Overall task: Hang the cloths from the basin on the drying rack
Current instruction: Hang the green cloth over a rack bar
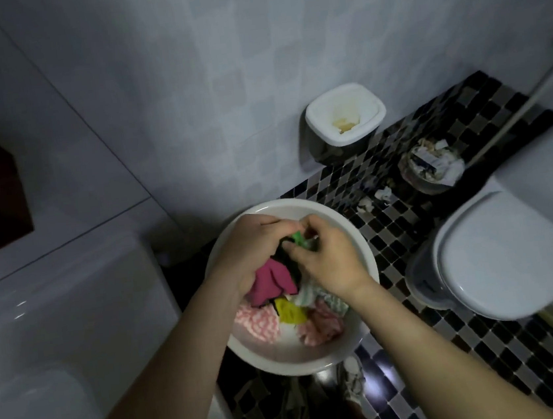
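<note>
Left hand gripping the pink cloth, right hand pinching the green cloth, I risk dragging tangled ones from the basin.

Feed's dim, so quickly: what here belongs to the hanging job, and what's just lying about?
Job: basin, cloths in it, left hand gripping the magenta cloth, right hand pinching the green cloth.
Lying about: toilet, wall bin, waste basket, paper scraps.
</note>
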`<control>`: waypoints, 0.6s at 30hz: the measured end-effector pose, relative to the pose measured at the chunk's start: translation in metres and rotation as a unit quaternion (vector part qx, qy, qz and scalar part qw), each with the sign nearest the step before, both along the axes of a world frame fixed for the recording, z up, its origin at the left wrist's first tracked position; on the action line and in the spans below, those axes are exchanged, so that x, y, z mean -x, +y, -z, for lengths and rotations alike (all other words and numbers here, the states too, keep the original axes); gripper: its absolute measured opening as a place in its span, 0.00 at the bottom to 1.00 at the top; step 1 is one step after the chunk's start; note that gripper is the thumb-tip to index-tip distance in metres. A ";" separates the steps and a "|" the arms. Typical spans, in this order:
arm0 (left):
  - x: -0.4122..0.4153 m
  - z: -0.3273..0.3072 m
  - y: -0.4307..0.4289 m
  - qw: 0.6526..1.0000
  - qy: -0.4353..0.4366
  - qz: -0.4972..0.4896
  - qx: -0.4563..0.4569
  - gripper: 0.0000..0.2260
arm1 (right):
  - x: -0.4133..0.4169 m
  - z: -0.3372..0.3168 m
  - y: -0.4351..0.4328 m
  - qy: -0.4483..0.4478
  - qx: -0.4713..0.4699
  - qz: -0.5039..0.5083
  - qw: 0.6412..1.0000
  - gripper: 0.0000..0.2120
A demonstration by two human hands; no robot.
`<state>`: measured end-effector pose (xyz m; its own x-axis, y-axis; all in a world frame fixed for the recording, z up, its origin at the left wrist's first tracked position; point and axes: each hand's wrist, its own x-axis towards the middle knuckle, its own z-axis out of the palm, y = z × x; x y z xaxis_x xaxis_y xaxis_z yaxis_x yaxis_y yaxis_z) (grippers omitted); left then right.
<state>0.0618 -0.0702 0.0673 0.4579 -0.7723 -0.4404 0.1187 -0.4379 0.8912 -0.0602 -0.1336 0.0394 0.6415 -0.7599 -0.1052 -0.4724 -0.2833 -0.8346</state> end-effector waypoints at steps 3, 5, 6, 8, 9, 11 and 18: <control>0.006 -0.023 0.006 1.000 -0.001 -0.006 0.025 0.09 | 0.005 -0.018 0.001 0.009 0.027 0.014 1.000 0.03; 0.009 -0.039 0.008 0.998 0.016 -0.022 0.048 0.11 | 0.010 -0.029 0.000 0.056 0.025 -0.010 0.998 0.05; 0.011 -0.048 0.009 0.997 0.029 -0.028 0.061 0.11 | 0.012 -0.035 -0.001 0.075 0.022 -0.018 0.997 0.04; 0.012 -0.063 0.011 0.994 0.045 -0.040 0.089 0.11 | 0.016 -0.044 -0.003 0.115 0.029 -0.035 0.992 0.03; 0.010 -0.065 0.011 0.991 0.051 -0.055 0.106 0.13 | 0.017 -0.045 -0.005 0.135 0.032 -0.043 0.989 0.04; 0.005 -0.069 0.011 0.988 0.051 -0.079 0.125 0.17 | 0.023 -0.053 -0.007 0.143 0.025 -0.042 0.989 0.03; -0.008 -0.049 0.018 0.977 -0.190 -0.074 0.057 0.11 | 0.043 -0.101 -0.017 0.028 -0.202 -0.026 0.979 0.13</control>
